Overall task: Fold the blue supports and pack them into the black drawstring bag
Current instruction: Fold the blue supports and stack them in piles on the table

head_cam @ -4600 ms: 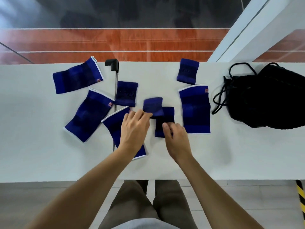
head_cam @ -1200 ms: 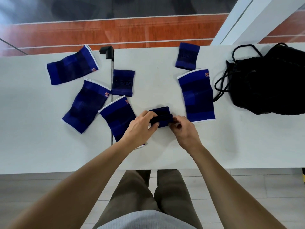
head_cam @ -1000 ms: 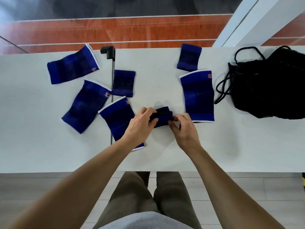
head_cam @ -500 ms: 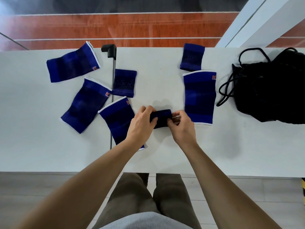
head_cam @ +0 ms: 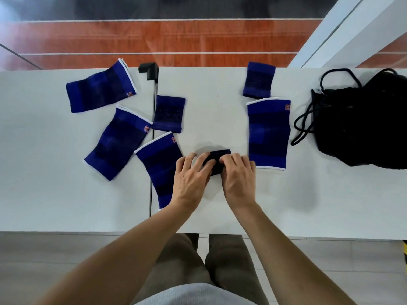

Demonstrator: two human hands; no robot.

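A small folded blue support (head_cam: 217, 160) lies on the white table (head_cam: 308, 205) in front of me. My left hand (head_cam: 191, 175) and my right hand (head_cam: 239, 175) press on it from either side, fingers bent over its edges. Several other blue supports lie flat: a long one (head_cam: 267, 133) just right of my hands, a long one (head_cam: 159, 164) partly under my left wrist, two more (head_cam: 117, 142) (head_cam: 101, 86) at the left, and short ones (head_cam: 169, 113) (head_cam: 258, 80) farther back. The black drawstring bag (head_cam: 363, 122) sits at the right, cords trailing left.
A black clamp (head_cam: 149, 70) grips the table's far edge above a seam running toward me. Beyond the table is red flooring behind glass; a white post rises at the upper right. My legs show below the near edge.
Earlier the small support was spread out; my hands have folded it into a compact bundle. Both hands now cover more of it than half a second ago.
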